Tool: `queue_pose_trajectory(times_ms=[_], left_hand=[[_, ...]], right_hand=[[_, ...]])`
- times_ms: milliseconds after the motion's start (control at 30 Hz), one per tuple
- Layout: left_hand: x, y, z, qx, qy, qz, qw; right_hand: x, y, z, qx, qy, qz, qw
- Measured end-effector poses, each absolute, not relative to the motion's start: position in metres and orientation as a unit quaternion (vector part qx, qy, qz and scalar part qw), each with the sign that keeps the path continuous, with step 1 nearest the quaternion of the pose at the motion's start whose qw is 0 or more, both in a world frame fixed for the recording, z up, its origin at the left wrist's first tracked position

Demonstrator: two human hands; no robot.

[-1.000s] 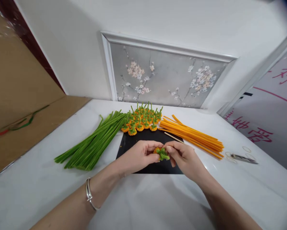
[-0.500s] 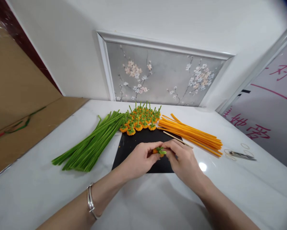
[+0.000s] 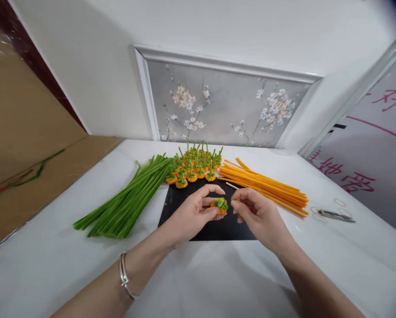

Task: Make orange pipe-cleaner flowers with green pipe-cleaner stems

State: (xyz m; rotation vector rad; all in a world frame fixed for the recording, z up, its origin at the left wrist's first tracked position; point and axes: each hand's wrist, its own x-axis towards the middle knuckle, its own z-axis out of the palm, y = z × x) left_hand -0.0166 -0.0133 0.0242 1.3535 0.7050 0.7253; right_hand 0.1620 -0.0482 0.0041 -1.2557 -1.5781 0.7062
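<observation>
My left hand (image 3: 195,214) holds a small orange pipe-cleaner pumpkin (image 3: 221,209) with a green top between its thumb and fingers, above the black mat (image 3: 204,233). Just to the right of it, apart from the pumpkin, is my right hand (image 3: 259,213). Its thumb and forefinger are pinched together, and whatever may be between them is too small to make out. Behind the hands several finished-looking pumpkins (image 3: 191,176) with upright green stems stand in a cluster at the mat's far edge.
Green pipe cleaners (image 3: 128,201) lie in a bundle at left, orange pipe cleaners (image 3: 267,183) at right. A thin wooden stick (image 3: 231,186) is partly behind my right hand. Scissors (image 3: 336,216) and rubber bands (image 3: 340,202) lie far right. A cardboard box (image 3: 28,101) borders the table's left.
My hands have moved apart. The right one has come off the pumpkin, and the left forefinger has lifted, so more of the pumpkin's green top shows, now facing up.
</observation>
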Motion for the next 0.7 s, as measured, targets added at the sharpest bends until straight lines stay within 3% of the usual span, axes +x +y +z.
queue_pose_trajectory(times_ms=[133,333,700], left_hand=[[-0.0167,-0.0117,0.0236,0.615,0.297,0.335,0.649],[-0.0159,-0.0106,0.0198,0.625,0.317,0.332,0.632],[-0.0151,-0.0138,0.0271,0.629,0.304,0.339,0.63]], right_hand=[[0.1586,-0.05,0.0048,-0.519,-0.694,0.225,0.445],[0.1565,-0.0502,0.0044,-0.494,-0.721,0.138,0.466],[0.1588,-0.0484,0.0029,-0.483,-0.689,0.253,0.477]])
